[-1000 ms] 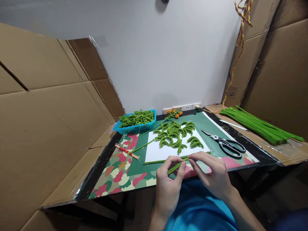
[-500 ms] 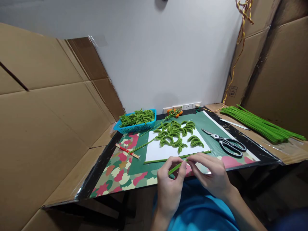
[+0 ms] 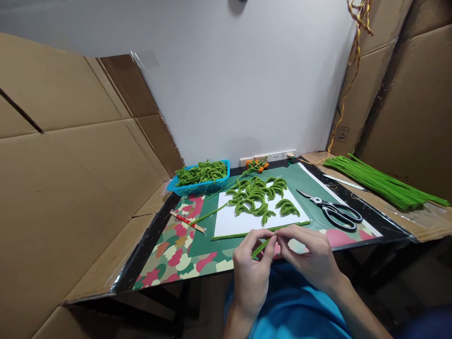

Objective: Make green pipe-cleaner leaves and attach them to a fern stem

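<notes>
A short green fuzzy strip (image 3: 260,249) is pinched in my left hand (image 3: 252,270), its lower end showing between thumb and fingers. My right hand (image 3: 310,256) closes at the strip's upper tip, its fingertips meeting those of my left hand. Just beyond both hands, long green stems (image 3: 229,236) lie along the near edge of a white sheet (image 3: 226,221). Curled green pieces (image 3: 252,193) are heaped on that sheet, with a small separate cluster (image 3: 287,207) at its right.
Black-handled scissors (image 3: 332,209) lie right of the sheet. A blue basket (image 3: 201,187) of green pieces stands back left, near orange flowers (image 3: 257,165). A red-wrapped stick (image 3: 187,221) lies left. Long green stems (image 3: 381,181) are bundled at the far right.
My left hand has shifted slightly right, closer to my right hand, and less of the green strip shows below the fingertips. Both hands keep their pinch.
</notes>
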Tool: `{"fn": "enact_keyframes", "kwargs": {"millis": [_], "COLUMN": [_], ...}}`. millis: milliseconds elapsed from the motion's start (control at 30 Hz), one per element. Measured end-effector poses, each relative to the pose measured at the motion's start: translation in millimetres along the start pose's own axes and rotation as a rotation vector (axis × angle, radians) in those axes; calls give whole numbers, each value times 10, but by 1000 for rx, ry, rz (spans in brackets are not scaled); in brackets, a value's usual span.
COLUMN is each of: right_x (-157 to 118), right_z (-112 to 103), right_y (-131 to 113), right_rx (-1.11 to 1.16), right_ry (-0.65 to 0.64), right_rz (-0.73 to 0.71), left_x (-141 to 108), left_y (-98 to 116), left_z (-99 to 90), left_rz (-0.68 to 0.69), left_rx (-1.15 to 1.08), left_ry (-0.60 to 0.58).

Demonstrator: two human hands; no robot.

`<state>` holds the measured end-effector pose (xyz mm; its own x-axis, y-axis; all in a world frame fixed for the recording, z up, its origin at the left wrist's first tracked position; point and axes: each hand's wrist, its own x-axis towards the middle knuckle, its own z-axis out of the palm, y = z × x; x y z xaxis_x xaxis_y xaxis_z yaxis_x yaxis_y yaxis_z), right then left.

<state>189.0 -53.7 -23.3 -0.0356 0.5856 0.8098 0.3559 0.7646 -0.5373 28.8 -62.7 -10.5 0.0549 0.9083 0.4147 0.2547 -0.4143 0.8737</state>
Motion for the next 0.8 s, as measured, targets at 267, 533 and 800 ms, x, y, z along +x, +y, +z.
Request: {"fn": "enact_keyframes", "kwargs": {"millis": [267, 533, 800], "right_x": [38, 17, -32], "right_z": [-166, -163, -78], "right_y": [-27, 31, 47], "right_rx": [197, 394, 426], "right_ry": [-209, -257, -173], "right_rz": [231, 338, 488], "left_x": [65, 96, 108], "left_y": [46, 26, -28], "left_z": [-109, -179, -199], "left_rz": [51, 31, -37], "left_rx": [-2, -23, -48], "left_ry": [-94, -156, -86]}}
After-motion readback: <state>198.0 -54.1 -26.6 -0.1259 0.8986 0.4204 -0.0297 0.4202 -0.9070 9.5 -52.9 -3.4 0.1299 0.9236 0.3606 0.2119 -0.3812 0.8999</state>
